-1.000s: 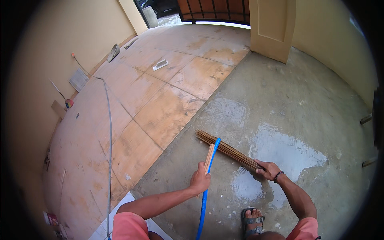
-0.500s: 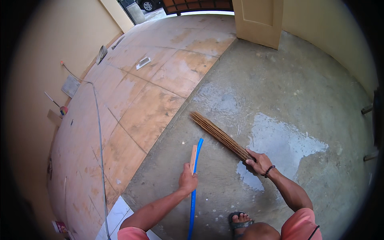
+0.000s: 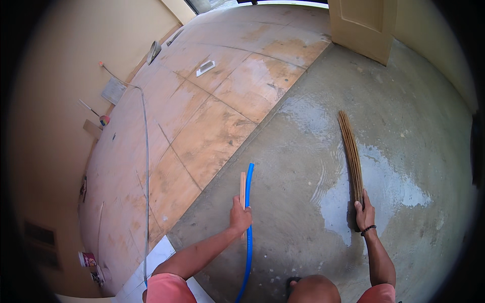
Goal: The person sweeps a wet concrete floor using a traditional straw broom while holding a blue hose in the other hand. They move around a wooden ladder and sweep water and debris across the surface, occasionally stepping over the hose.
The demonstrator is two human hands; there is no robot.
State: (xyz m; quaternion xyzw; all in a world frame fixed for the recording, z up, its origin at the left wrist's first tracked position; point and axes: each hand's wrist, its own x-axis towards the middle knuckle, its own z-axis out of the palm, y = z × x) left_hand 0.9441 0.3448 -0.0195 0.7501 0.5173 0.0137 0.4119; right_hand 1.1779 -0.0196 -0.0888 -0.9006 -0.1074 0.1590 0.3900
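On the wet concrete floor (image 3: 303,242), your right hand (image 3: 364,216) grips the stick broom (image 3: 351,154) while your left hand (image 3: 240,218) clamps a wooden stick (image 3: 243,188) beside the blue hose (image 3: 248,227).

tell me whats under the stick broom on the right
Under the stick broom lies wet grey concrete floor, with a shiny puddle around its lower half. The right hand covers the broom's handle end and the floor beneath it.

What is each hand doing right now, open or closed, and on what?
Left hand: closed around a wooden stick and a blue hose together.
Right hand: closed around the base of a stick broom.
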